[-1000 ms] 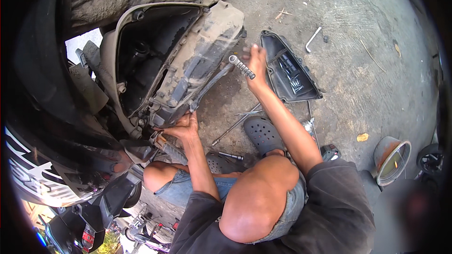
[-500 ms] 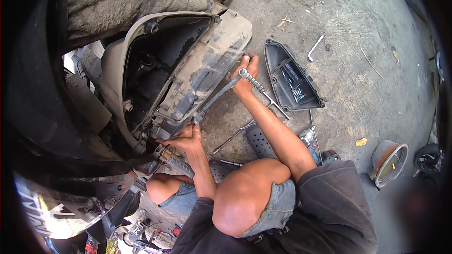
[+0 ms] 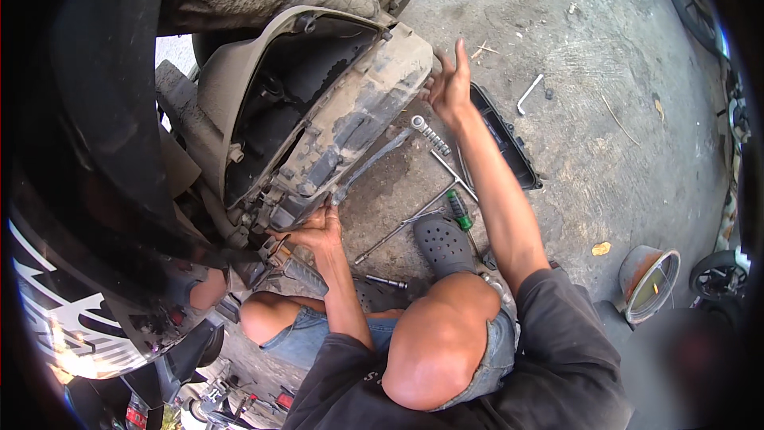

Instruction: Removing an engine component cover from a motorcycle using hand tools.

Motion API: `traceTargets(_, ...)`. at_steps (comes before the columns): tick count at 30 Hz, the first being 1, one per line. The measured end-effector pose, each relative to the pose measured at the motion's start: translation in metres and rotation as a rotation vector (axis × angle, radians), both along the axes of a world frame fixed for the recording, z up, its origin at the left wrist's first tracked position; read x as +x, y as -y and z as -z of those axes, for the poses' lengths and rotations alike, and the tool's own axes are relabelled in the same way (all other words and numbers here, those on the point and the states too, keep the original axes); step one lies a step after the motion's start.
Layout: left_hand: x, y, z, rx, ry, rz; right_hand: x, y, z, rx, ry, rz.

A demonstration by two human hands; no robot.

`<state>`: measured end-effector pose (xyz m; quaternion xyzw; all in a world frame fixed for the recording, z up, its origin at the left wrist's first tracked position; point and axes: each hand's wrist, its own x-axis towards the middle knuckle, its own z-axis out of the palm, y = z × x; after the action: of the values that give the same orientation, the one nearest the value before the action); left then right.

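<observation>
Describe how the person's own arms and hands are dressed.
Both arms are bare below short dark grey T-shirt sleeves. The left hand and right hand wear no gloves, and no watch or band shows on either wrist.

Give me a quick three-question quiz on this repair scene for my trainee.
1. True or false: the right hand grips the ratchet wrench.
2. What lies beside the grey clog? A) a green-handled screwdriver B) a hammer C) a paintbrush
3. Fill in: the left hand touches the dusty underside of a ____.

Key: 1 false, that hand is open and off the wrench. 2 A. 3 scooter.
</observation>
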<state>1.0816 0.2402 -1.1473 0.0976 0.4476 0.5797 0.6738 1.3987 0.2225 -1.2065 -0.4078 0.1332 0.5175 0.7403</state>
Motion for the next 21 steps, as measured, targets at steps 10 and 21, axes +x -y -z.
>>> traceTargets(10, 0.014, 0.012, 0.001, 0.031, 0.016, -0.141, 0.004, -0.021, -0.03, 0.211, 0.266, -0.167)
traceTargets(21, 0.0, 0.01, 0.004, -0.018, 0.147, -0.103, 0.004, -0.015, -0.042, 0.233, 0.349, -0.164)
